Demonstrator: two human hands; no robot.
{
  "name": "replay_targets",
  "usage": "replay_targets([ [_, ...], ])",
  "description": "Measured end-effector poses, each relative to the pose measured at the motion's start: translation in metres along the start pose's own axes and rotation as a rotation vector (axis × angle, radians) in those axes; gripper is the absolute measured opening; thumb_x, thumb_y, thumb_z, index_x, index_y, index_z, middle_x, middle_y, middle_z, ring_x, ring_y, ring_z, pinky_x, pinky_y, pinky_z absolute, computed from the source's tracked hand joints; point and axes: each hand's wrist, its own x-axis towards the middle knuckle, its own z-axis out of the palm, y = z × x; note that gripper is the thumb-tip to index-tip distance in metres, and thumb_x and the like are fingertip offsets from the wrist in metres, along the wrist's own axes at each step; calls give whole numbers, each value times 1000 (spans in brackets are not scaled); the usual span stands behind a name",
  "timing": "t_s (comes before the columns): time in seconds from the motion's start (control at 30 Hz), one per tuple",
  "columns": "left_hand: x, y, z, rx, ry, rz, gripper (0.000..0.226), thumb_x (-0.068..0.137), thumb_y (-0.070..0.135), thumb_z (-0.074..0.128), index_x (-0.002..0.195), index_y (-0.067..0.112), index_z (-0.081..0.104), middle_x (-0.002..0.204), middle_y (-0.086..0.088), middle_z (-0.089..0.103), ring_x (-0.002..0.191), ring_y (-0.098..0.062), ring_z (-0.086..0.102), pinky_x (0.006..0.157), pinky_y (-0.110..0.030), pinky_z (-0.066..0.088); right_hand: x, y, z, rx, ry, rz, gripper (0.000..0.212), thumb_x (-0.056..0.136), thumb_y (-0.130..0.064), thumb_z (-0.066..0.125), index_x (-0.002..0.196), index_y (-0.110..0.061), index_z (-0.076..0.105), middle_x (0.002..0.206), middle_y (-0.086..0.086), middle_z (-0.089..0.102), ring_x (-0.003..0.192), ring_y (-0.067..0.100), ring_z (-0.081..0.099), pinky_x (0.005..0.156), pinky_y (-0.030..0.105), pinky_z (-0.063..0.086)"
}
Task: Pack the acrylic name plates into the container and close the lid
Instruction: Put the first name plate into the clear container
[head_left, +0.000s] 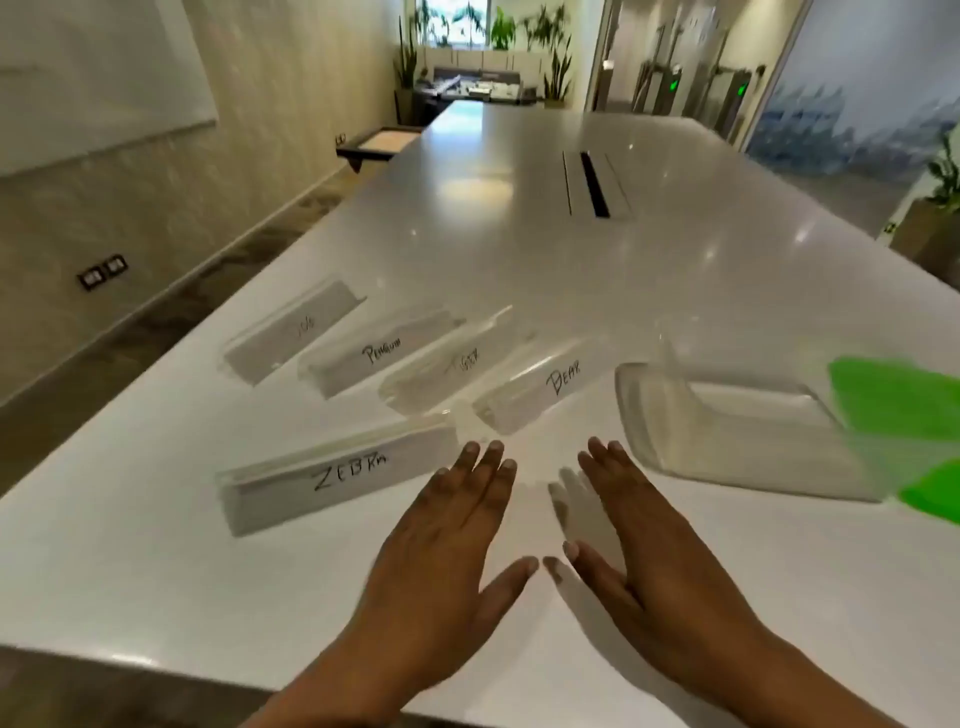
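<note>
Handwritten name plates read ZEBRA (340, 475), PENGUIN (382, 351) and BEAR (545, 387); two others are illegible.

You have five clear acrylic name plates lying on the white table (675, 291), ZEBRA (337, 475) nearest, Penguin (382, 351), Tiger (457, 364), BEAR (545, 387) and a faint one (293, 332) fanned above, with the clear, open container (737, 431) and green lid (904, 400) at the frame's right.

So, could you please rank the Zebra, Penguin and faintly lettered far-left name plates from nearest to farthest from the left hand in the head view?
From the left hand:
1. Zebra plate, just left of the fingertips, on the near side of the table.
2. Penguin plate, farther back, in the row of plates.
3. Faintly lettered plate, at the row's far-left end.
</note>
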Motion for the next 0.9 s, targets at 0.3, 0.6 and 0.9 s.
replay_targets([
  [0.3, -3, -8, 15, 26, -66, -71, 72, 87, 76, 10, 151, 42, 5, 148, 29, -16, 126, 15, -31, 102, -15, -19, -3, 14, 18, -163, -135, 68, 72, 89, -66, 24, 151, -31, 20, 158, -16, 11, 144, -3, 0, 113, 15, -4],
  [0.6, -6, -7, -4, -140, 4, -155, 65, 78, 83, 17, 126, 71, -25, 128, 48, -20, 128, 13, -11, 107, -20, 0, -2, 15, 20, -137, -133, 79, 72, 87, -70, 25, 150, -36, 20, 157, -20, 10, 143, -7, -1, 115, 18, 1],
  [0.9, -17, -74, -52, -136, 371, -197, 51, 89, 55, 53, 136, 37, 50, 140, 35, 24, 135, 6, 26, 103, -32, 34, 0, 9, 18, -101, -117, 82, 70, 83, -62, 42, 145, -30, 36, 153, -16, 25, 142, -4, 13, 114, 17, 6],
])
